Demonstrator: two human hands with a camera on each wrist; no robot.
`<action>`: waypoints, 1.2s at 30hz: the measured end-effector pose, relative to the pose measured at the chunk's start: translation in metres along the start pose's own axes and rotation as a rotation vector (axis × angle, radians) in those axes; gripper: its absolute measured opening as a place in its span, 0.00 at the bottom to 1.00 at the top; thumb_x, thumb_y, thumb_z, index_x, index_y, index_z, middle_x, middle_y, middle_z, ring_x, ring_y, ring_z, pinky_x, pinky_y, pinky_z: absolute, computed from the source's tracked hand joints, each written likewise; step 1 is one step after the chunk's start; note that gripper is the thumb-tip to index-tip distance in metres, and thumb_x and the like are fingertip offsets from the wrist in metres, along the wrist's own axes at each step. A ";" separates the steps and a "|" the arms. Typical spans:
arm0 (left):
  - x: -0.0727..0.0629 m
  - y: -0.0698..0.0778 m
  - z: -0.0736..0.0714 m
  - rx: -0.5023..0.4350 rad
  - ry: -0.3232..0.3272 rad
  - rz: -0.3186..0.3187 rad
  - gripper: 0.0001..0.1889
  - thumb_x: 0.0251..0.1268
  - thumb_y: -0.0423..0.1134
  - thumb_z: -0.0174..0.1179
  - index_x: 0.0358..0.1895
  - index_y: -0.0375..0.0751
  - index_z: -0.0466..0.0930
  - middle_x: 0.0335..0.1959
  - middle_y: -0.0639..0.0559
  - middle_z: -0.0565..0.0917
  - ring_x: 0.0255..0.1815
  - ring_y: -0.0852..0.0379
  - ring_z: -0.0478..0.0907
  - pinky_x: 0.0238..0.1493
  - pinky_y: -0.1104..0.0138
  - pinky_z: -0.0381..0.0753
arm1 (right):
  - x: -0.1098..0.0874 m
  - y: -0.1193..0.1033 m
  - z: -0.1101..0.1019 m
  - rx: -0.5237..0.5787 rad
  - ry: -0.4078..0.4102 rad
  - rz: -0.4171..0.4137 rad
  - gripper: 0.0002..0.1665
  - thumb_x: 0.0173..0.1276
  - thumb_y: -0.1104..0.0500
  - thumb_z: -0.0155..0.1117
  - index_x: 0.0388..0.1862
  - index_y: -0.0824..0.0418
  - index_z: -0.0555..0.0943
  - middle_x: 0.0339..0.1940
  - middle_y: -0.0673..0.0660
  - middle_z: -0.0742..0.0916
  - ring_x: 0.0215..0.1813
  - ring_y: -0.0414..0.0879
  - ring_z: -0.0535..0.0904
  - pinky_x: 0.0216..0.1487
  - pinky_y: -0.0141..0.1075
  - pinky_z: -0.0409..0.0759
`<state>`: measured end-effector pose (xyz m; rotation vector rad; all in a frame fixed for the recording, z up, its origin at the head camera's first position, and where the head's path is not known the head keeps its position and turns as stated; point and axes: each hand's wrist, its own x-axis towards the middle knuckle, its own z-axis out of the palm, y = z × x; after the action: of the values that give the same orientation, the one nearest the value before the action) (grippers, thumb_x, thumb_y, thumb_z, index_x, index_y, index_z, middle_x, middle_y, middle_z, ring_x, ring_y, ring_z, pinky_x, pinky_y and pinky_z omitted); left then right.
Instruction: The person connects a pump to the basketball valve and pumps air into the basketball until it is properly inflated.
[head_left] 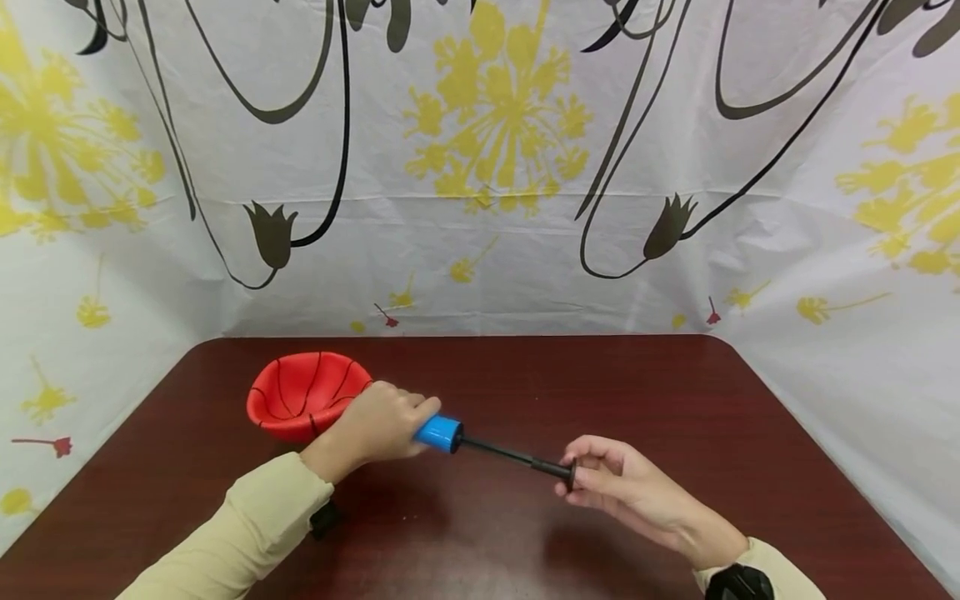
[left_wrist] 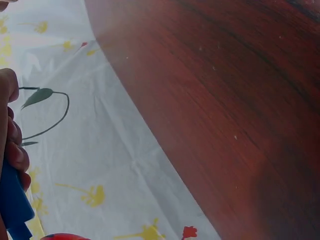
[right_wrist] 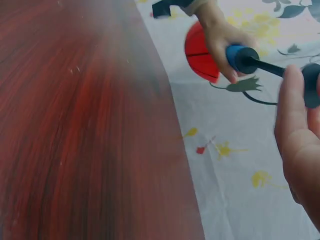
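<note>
Two hands share one pump (head_left: 438, 434) above one dark red-brown surface (head_left: 465, 537): the left hand (head_left: 381, 422) wraps its fingers round the smooth blue barrel, while the right hand (head_left: 628, 497) pinches the black disc at the end of the thin black rod (head_left: 510, 454), which stands drawn out between them. One red ball (head_left: 303, 396), caved into a bowl shape with black seam lines, sits behind the left hand; whether they touch cannot be told. One creased white cloth (head_left: 480, 275), printed with yellow, grey and red flowers, hangs behind. The left wrist view adds a narrower blue piece below the barrel, and only a red sliver of the ball; the right wrist view shows the disc's round face and the barrel's black cap (right_wrist: 246, 60).
</note>
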<state>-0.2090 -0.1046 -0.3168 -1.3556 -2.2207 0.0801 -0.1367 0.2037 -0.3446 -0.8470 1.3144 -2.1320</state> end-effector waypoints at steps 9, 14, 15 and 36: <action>0.024 0.007 -0.002 0.003 0.175 0.054 0.16 0.40 0.49 0.66 0.25 0.44 0.71 0.13 0.56 0.75 0.11 0.63 0.69 0.16 0.74 0.68 | 0.051 0.002 0.025 -0.471 0.052 -0.202 0.07 0.60 0.71 0.55 0.37 0.72 0.71 0.31 0.52 0.82 0.34 0.42 0.81 0.34 0.47 0.77; 0.024 0.010 0.001 -0.040 0.155 0.057 0.17 0.41 0.49 0.66 0.25 0.44 0.69 0.12 0.57 0.73 0.10 0.64 0.67 0.16 0.76 0.66 | 0.047 -0.004 0.023 -0.423 0.036 -0.137 0.07 0.58 0.73 0.55 0.37 0.69 0.73 0.30 0.53 0.83 0.33 0.42 0.81 0.35 0.43 0.78; 0.022 0.009 0.002 -0.051 0.142 0.047 0.17 0.41 0.49 0.66 0.25 0.44 0.69 0.12 0.57 0.73 0.10 0.64 0.67 0.16 0.76 0.66 | 0.043 -0.006 0.020 -0.397 0.016 -0.135 0.08 0.58 0.74 0.55 0.37 0.68 0.73 0.31 0.53 0.83 0.34 0.42 0.81 0.35 0.40 0.78; 0.019 0.008 0.005 -0.097 0.159 -0.003 0.18 0.37 0.48 0.67 0.25 0.44 0.68 0.13 0.57 0.73 0.11 0.64 0.68 0.16 0.75 0.67 | 0.057 -0.016 0.008 -0.503 -0.186 -0.269 0.10 0.54 0.68 0.62 0.31 0.70 0.71 0.33 0.51 0.79 0.33 0.39 0.79 0.29 0.32 0.77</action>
<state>-0.2115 -0.0841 -0.3156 -1.3605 -2.1168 -0.1338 -0.1718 0.1667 -0.3133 -1.4581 1.7458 -1.8675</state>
